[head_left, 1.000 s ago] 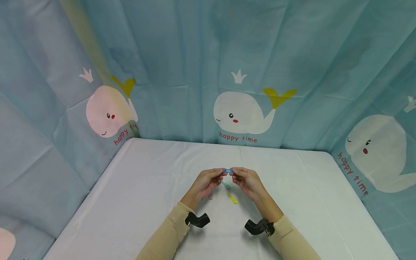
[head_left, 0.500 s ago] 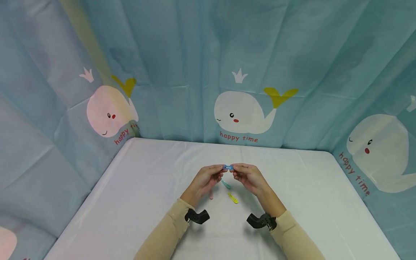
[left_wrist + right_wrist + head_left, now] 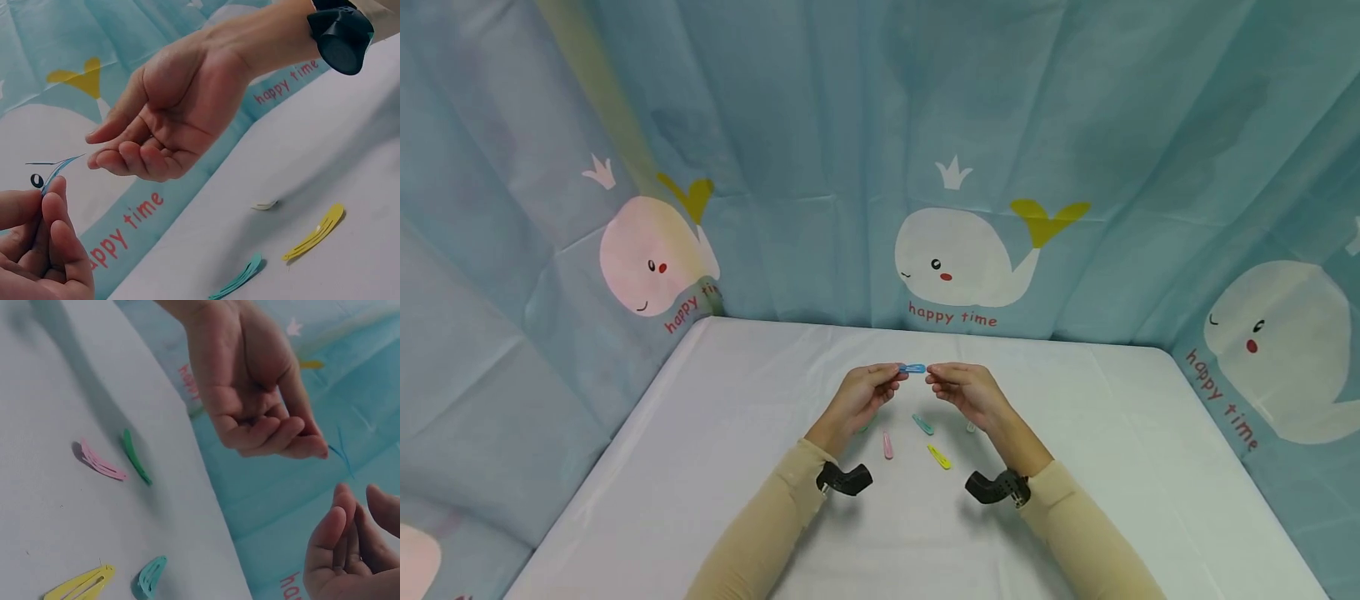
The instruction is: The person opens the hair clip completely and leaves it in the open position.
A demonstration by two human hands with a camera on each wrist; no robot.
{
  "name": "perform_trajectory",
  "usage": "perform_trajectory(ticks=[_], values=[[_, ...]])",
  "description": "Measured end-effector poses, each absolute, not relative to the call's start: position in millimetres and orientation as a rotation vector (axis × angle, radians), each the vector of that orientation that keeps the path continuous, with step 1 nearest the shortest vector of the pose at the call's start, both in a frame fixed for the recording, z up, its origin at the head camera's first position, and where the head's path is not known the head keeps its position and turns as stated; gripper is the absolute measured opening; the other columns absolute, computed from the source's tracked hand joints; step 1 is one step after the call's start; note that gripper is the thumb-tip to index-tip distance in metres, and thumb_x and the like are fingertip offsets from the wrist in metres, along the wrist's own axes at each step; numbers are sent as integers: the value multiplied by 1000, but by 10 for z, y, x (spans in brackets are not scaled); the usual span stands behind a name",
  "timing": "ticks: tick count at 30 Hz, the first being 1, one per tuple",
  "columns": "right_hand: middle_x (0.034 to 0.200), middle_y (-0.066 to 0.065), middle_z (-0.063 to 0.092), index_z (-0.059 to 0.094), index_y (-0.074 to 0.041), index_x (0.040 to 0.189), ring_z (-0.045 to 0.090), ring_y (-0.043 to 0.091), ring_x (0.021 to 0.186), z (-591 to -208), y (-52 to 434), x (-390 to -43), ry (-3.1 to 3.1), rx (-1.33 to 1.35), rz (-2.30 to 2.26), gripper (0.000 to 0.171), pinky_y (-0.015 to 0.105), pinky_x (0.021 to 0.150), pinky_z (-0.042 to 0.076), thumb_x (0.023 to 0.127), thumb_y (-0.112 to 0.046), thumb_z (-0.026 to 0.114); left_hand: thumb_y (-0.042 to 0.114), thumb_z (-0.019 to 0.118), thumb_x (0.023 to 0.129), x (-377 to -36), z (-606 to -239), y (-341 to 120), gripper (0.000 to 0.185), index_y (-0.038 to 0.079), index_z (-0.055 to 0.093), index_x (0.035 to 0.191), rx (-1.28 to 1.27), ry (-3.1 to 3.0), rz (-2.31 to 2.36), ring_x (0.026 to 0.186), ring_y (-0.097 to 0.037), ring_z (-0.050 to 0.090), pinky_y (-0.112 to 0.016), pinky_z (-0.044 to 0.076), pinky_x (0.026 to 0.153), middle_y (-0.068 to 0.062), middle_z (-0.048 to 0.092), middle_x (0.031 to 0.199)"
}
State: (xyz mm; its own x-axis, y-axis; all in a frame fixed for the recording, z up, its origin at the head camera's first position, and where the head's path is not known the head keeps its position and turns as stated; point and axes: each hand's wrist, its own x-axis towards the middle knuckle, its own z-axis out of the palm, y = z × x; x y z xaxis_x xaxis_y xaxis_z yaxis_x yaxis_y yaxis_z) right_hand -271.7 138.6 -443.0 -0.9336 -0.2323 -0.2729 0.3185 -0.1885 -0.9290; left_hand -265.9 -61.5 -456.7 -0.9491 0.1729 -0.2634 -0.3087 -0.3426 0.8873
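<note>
Blue snap hair clip (image 3: 913, 368) held in the air between your two hands, above the tabletop (image 3: 1120, 467)

Your left hand (image 3: 859, 393) pinches the clip's left end in its fingers (image 3: 55, 201); its long axis runs left to right, free end pointing at your right hand (image 3: 964, 392); that hand hangs just beside the tip, fingers (image 3: 119, 156) loosely curled, grasping nothing; below lie pink (image 3: 887, 445), teal (image 3: 922, 424) and yellow (image 3: 938, 457) clips; open room all round, edges well apart.

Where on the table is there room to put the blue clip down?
Bare table lies left of the left hand and right of the right hand, also behind both, toward the whale curtain. It is crowded between the wrists: pink clip, teal clip, yellow clip.
</note>
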Motion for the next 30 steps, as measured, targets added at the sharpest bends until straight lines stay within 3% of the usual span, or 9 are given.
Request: perform_trajectory(ticks=[7,16,23,30], values=[[79,-1,72,69,2,104,63,10,69,-4472,1264,-2788,1781,131,-2169,17,22,69,55,93,-10,65,10,56,98,-2719,-4620,-632,28,-8,62,120,-203,1578,2329,71,-5,57,-17,48,67,2,70,83],[74,-1,70,65,8,108,61,9,64,-4569,1121,-2940,1826,155,-2157,22,20,62,53,92,-6,65,10,57,97,-2836,-4712,-702,29,-6,62,120,-304,1574,2352,70,-4,57,-15,48,63,1,71,83],[70,0,69,66,9,104,59,8,59,-4692,977,-3059,1842,182,-2139,18,20,59,50,91,-4,64,13,68,91,-2937,-4829,-786,25,-2,70,110,-471,1791,2271,68,-6,56,-19,47,66,2,70,80],[67,1,68,69,7,96,57,8,56,-4809,852,-3160,1874,241,-2079,11,20,57,49,89,-1,65,9,69,88,-2999,-4938,-872,22,-5,72,105,-460,2028,2151,64,-5,57,-20,47,63,5,69,70]])
